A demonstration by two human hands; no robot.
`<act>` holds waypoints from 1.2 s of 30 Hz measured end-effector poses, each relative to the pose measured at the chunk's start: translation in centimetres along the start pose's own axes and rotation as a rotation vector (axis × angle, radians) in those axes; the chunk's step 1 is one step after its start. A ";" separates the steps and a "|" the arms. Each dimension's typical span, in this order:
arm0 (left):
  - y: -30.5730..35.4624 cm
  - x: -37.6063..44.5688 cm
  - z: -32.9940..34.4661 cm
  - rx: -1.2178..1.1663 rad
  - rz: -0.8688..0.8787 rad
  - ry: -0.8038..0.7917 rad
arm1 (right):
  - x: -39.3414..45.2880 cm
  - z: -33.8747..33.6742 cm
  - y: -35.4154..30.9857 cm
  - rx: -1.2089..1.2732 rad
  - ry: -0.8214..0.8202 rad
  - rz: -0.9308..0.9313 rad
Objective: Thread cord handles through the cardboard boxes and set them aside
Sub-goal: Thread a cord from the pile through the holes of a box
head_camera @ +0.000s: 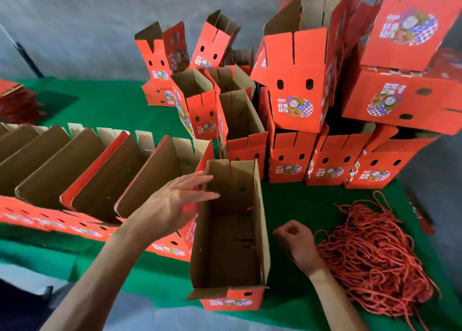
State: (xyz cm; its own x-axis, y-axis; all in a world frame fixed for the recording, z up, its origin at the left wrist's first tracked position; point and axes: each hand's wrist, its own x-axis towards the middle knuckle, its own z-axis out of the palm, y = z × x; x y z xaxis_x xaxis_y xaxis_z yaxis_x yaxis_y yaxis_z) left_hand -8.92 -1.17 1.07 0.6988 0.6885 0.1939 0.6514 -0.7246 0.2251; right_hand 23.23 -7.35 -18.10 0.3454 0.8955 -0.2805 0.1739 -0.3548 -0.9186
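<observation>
An open red cardboard box stands on the green-covered desk right in front of the person, its brown inside facing up. Its long axis runs away from the person, the near end at the desk's front edge and the far end toward the stacked boxes. Small punched holes show in the far inner wall and in the near red end panel.

The left hand is at the box's left wall, its fingers spread wide and straight, the tips over the rim; whether they touch the cardboard is hard to tell. The right hand lies just right of the box on the cloth, its fingers curled in. A thin red strand seems to run from it, but whether it pinches a cord is not clear, as the hand is blurred.

A heap of red cord handles lies just right of that hand, its lower edge cut off by the frame. To the left a row of flattened boxes leans, overlapping. The stacked boxes behind are cut off at the top and right, and their printed labels are too blurred to read.
</observation>
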 end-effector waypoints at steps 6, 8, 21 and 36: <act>0.7 1.8 0.9 0.061 0.104 -0.016 | 1.6 -0.7 -1.7 0.288 0.033 0.131; 2.1 3.0 1.7 0.037 0.145 -0.005 | 1.9 -2.6 -1.0 0.231 0.119 0.115; 11.2 10.1 4.9 -0.110 0.094 -0.010 | 0.0 -8.6 1.2 0.730 0.377 0.136; 12.0 15.0 8.0 -0.708 -0.615 -0.509 | -2.0 -2.2 2.4 0.576 0.088 0.293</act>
State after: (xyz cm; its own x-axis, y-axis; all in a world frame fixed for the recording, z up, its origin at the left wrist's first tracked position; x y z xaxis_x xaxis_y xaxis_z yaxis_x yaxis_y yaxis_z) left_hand 11.73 0.26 -0.92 0.4559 0.7173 -0.5269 0.7286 0.0393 0.6838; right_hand 25.01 -10.55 -19.14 0.3820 0.7498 -0.5403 -0.4525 -0.3580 -0.8167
